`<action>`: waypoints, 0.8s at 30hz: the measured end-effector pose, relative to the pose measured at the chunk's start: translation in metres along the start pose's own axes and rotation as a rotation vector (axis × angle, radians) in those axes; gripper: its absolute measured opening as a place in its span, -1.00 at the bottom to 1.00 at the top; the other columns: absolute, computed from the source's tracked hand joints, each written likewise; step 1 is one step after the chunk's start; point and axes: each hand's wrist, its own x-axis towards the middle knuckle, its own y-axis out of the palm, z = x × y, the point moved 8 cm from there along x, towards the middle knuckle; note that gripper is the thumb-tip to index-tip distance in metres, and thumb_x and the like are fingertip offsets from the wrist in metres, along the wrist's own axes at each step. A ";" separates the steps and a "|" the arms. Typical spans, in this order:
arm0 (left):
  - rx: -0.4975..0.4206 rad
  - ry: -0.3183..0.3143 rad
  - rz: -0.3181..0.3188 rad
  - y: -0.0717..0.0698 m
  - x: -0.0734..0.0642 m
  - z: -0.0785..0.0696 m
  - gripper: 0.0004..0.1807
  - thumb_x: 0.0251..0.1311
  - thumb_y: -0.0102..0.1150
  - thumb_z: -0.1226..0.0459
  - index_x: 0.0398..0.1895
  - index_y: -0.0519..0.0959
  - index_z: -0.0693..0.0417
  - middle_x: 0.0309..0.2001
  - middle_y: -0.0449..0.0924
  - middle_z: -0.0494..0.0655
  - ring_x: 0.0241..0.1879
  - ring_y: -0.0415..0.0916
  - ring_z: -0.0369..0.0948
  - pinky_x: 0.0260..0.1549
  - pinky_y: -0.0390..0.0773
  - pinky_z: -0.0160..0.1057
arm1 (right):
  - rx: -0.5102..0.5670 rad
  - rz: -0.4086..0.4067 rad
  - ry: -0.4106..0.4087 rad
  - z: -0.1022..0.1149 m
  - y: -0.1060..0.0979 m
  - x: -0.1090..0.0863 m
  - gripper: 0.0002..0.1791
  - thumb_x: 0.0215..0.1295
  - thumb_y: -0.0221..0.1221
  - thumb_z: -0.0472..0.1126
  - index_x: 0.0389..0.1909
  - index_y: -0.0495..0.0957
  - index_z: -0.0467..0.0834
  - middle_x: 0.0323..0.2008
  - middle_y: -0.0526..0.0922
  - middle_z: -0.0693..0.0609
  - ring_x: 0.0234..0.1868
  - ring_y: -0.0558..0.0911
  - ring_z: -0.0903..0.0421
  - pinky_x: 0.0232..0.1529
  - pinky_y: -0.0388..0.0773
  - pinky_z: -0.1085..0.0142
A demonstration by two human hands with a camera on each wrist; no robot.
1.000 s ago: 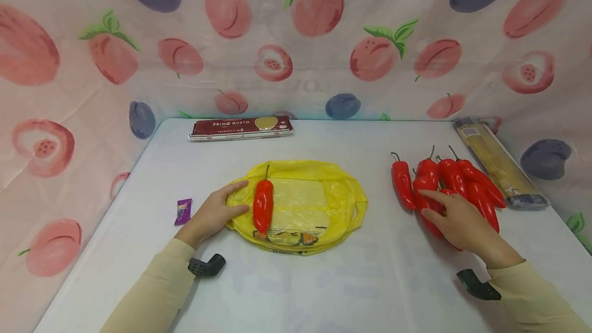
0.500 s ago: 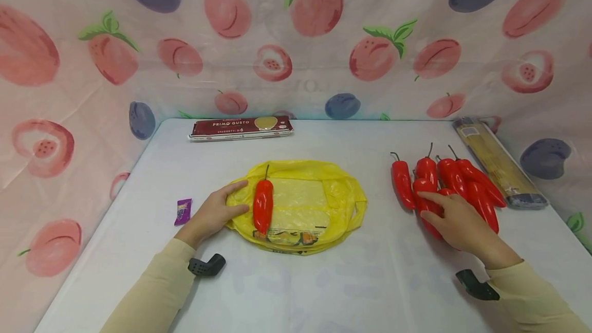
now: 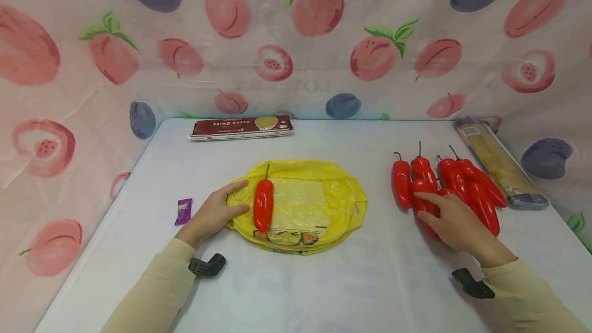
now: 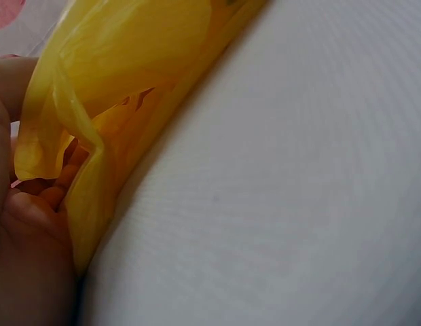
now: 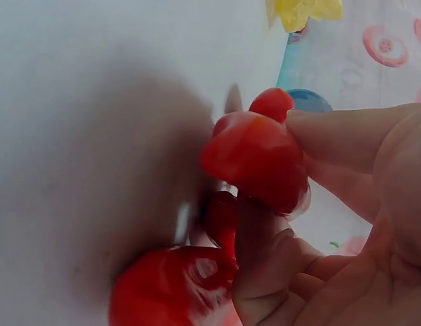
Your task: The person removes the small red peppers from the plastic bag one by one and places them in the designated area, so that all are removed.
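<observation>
My left hand [image 3: 214, 216] holds the left edge of a yellow plastic bag [image 3: 298, 191] lying flat on the white table. In the left wrist view, the curled fingers [image 4: 54, 193] sit beneath a fold of the bag. A red chili pepper [image 3: 263, 204] with a dark stem lies on the bag's left part, close to that hand. On the right, my right hand [image 3: 455, 222] pinches another red pepper [image 5: 254, 163] between thumb and fingers, low over the table. Several more red peppers [image 3: 483, 207] lie around it, some partly hidden by the hand.
A dark red spaghetti pack [image 3: 240, 128] lies at the back left. A clear spaghetti pack [image 3: 499, 163] lies along the right side, beyond the peppers. A small purple wrapped sweet [image 3: 183, 211] is left of the left hand. A fruit-patterned cloth [image 3: 314, 81] closes off the back.
My right hand has shifted slightly left with the gripped pepper. A pepper behind it has slid left, and the leftmost pepper has turned a little more upright. The left hand stays put.
</observation>
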 end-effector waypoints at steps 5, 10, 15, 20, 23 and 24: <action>0.002 0.001 0.004 0.000 0.000 0.000 -0.24 0.25 0.28 0.06 0.52 0.27 -0.19 0.54 0.06 0.06 0.49 0.00 0.11 0.37 0.17 0.15 | 0.001 0.017 0.008 -0.002 0.003 0.001 -0.25 0.25 0.34 -0.07 0.39 0.35 -0.30 -0.05 0.51 -0.35 0.04 0.36 -0.39 -0.26 0.68 -0.08; -0.003 0.003 0.008 0.000 0.000 0.000 -0.24 0.25 0.29 0.06 0.52 0.27 -0.19 0.54 0.06 0.06 0.49 -0.01 0.11 0.37 0.18 0.15 | -0.002 0.024 0.007 -0.001 0.004 0.001 -0.26 0.26 0.33 -0.08 0.39 0.35 -0.29 -0.06 0.52 -0.33 0.03 0.37 -0.37 -0.25 0.68 -0.07; -0.007 0.006 0.006 0.000 0.001 0.000 -0.24 0.25 0.29 0.07 0.52 0.27 -0.18 0.54 0.06 0.07 0.49 0.00 0.11 0.37 0.19 0.14 | -0.003 0.033 0.006 -0.001 0.005 0.001 -0.27 0.26 0.34 -0.09 0.39 0.36 -0.28 -0.10 0.53 -0.29 0.01 0.39 -0.36 -0.28 0.68 -0.05; -0.008 0.007 0.007 0.000 0.001 0.000 -0.24 0.25 0.29 0.07 0.52 0.27 -0.18 0.54 0.06 0.06 0.49 0.00 0.10 0.37 0.19 0.13 | -0.003 0.027 -0.017 0.002 0.005 0.001 -0.29 0.26 0.34 -0.12 0.38 0.37 -0.29 -0.16 0.60 -0.22 0.00 0.44 -0.34 -0.26 0.69 -0.06; -0.006 0.007 0.007 0.000 0.001 0.001 -0.24 0.25 0.29 0.07 0.52 0.27 -0.19 0.54 0.06 0.06 0.49 0.00 0.10 0.37 0.19 0.14 | 0.000 0.038 -0.018 0.002 0.005 0.001 -0.29 0.26 0.34 -0.13 0.38 0.37 -0.29 -0.23 0.64 -0.14 -0.03 0.48 -0.31 -0.26 0.69 -0.03; -0.006 0.007 0.007 0.000 0.001 0.001 -0.24 0.25 0.29 0.07 0.52 0.27 -0.19 0.54 0.06 0.06 0.49 0.01 0.10 0.37 0.19 0.14 | 0.000 0.043 -0.014 0.001 0.005 0.001 -0.29 0.27 0.33 -0.12 0.39 0.37 -0.29 -0.24 0.65 -0.12 -0.03 0.49 -0.30 -0.26 0.69 -0.02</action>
